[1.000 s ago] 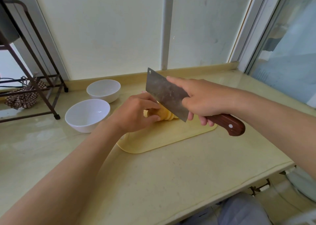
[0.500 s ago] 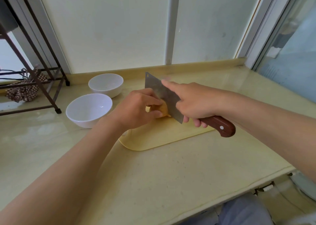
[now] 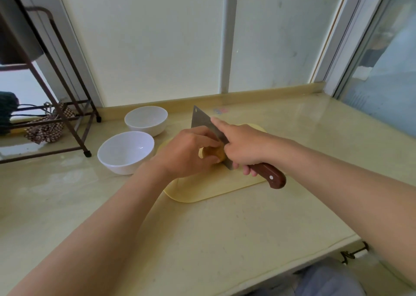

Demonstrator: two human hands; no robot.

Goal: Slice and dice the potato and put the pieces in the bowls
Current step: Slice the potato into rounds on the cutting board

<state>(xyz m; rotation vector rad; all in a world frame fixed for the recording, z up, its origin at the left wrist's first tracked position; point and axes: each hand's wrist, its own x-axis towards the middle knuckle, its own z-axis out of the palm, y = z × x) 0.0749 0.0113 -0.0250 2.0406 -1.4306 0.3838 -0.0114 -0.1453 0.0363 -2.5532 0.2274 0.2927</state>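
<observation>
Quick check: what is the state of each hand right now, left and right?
Left hand: closed on the potato, steadying it on the cutting board.
Right hand: grips the cleaver by its handle, index finger along the blade.

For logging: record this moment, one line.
left hand holds yellow potato | right hand grips wood-handled steel cleaver | near white bowl empty

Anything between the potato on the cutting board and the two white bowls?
Nothing visible. The left hand grips the tan potato on the pale yellow cutting board; the near round white bowl and far round white bowl stand empty just left of the board. Only that hand lies that way.
</observation>
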